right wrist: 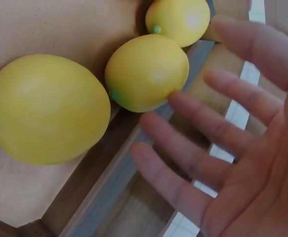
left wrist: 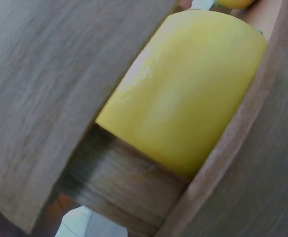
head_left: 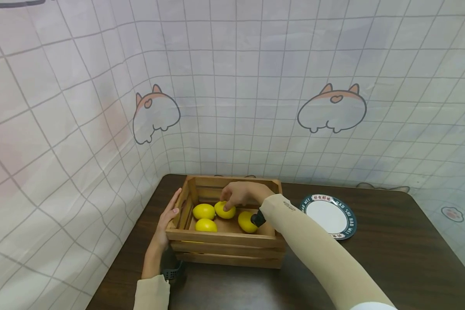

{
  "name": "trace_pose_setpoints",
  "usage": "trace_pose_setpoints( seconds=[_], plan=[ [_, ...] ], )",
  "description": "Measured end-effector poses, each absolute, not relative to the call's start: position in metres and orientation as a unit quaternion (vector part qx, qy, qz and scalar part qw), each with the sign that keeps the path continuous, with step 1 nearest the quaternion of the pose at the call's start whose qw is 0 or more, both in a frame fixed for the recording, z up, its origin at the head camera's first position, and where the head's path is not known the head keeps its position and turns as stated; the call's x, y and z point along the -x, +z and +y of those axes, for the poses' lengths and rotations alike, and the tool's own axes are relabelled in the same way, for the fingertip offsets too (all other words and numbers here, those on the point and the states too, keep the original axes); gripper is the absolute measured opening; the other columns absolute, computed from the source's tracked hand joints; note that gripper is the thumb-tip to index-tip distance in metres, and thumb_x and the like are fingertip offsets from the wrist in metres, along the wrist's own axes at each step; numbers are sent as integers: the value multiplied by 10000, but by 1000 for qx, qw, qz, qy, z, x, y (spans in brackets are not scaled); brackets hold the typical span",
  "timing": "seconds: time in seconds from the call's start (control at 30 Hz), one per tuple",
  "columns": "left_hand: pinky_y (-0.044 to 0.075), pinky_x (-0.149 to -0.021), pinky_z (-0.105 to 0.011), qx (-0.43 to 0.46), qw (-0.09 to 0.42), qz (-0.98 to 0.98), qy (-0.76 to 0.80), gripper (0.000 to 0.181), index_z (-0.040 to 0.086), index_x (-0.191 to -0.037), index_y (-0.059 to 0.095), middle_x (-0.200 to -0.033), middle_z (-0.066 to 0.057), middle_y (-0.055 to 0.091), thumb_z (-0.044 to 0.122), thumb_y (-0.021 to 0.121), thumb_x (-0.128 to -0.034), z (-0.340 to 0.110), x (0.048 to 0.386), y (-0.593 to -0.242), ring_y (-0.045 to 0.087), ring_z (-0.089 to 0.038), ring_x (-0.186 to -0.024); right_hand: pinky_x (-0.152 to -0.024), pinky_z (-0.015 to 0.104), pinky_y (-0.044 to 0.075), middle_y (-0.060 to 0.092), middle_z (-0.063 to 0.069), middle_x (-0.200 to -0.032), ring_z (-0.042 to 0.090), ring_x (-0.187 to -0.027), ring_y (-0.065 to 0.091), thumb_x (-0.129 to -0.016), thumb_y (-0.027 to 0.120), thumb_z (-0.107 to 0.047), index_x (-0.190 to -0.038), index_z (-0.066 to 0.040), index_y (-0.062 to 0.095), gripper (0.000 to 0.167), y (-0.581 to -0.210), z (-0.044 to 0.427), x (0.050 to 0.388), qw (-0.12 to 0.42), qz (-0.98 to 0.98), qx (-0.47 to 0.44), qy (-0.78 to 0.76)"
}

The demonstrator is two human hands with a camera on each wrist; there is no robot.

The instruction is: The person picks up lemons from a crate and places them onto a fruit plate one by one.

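Note:
Yellow lemons lie in a slatted wooden crate [head_left: 226, 236] on the dark table. My right hand [head_left: 240, 193] reaches into the crate, over one lemon [head_left: 224, 211] near the middle. In the right wrist view its fingers [right wrist: 183, 153] are spread and fairly straight beside a lemon [right wrist: 146, 73]; whether they touch it I cannot tell. Another lemon [head_left: 248, 221] sits below the right wrist, and two more lie at the left, a rear lemon [head_left: 203, 212] and a front lemon [head_left: 206, 225]. Along the crate's left side rests my left hand [head_left: 165, 221], fingers extended, thumb by the rim.
To the right of the crate is a white plate [head_left: 327, 216] with a dark lettered rim. A grid-patterned cloth [head_left: 236, 107] hangs behind and to the left of the table [head_left: 395, 241]. The crate walls stand higher than the lemons.

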State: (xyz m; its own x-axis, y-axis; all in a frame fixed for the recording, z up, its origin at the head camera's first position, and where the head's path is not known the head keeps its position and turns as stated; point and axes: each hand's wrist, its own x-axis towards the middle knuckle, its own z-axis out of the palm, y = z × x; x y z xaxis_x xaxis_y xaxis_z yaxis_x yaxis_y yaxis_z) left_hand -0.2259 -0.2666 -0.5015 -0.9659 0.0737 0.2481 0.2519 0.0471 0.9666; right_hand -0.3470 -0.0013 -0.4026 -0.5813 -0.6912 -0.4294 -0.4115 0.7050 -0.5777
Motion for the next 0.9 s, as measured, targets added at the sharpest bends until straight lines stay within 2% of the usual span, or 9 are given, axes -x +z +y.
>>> trace_pose_setpoints(
  seconds=[0.27, 0.37, 0.5, 0.6, 0.67, 0.9],
  plan=[
    [75, -1174, -771, 111, 63, -722, -680, 617, 343, -1639, 222, -1732, -17, 119, 322, 337, -1033, -268, 225, -501, 103, -386, -1575, -994, 450, 551, 536, 71, -1510, 267, -1240, 599, -954, 712, -287, -1479, -151, 540, 570, -407, -10, 345, 318, 886, 295, -165],
    [74, -1177, -767, 114, 64, -721, -680, 617, 321, -1644, 216, -1732, -12, 119, 317, 335, -1039, -268, 225, -502, 103, -384, -1576, -1003, 430, 544, 507, 57, -1544, 256, -1247, 595, -947, 720, -289, -1493, -190, 533, 586, -408, -14, 342, 322, 890, 289, -146],
    [73, -1173, -773, 116, 62, -721, -680, 631, 270, -1654, 195, -1733, -22, 109, 312, 335, -1041, -268, 226, -502, 93, -390, -1578, -976, 403, 558, 472, 55, -1572, 224, -1190, 606, -942, 732, -277, -1497, -232, 531, 592, -411, -19, 341, 329, 891, 284, -130],
    [77, -1175, -769, 110, 60, -722, -681, 626, 289, -1652, 200, -1734, -28, 107, 308, 339, -1041, -268, 225, -503, 87, -384, -1579, -924, 374, 574, 454, 70, -1585, 217, -1144, 600, -932, 744, -271, -1503, -249, 524, 612, -413, -23, 341, 331, 893, 283, -116],
    [76, -1177, -766, 109, 59, -720, -683, 620, 309, -1647, 208, -1734, -33, 108, 304, 342, -1042, -268, 224, -503, 83, -381, -1581, -909, 367, 582, 428, 78, -1603, 226, -1170, 582, -927, 749, -249, -1514, -248, 510, 634, -415, -27, 343, 335, 892, 284, -110],
    [59, -1177, -767, 117, 61, -717, -684, 623, 290, -1652, 197, -1735, -33, 98, 297, 341, -1046, -267, 225, -502, 75, -384, -1582, -904, 383, 597, 395, 80, -1617, 206, -1090, 608, -923, 734, -122, -1532, -228, 489, 666, -426, -33, 345, 352, 884, 284, -121]
  ],
)
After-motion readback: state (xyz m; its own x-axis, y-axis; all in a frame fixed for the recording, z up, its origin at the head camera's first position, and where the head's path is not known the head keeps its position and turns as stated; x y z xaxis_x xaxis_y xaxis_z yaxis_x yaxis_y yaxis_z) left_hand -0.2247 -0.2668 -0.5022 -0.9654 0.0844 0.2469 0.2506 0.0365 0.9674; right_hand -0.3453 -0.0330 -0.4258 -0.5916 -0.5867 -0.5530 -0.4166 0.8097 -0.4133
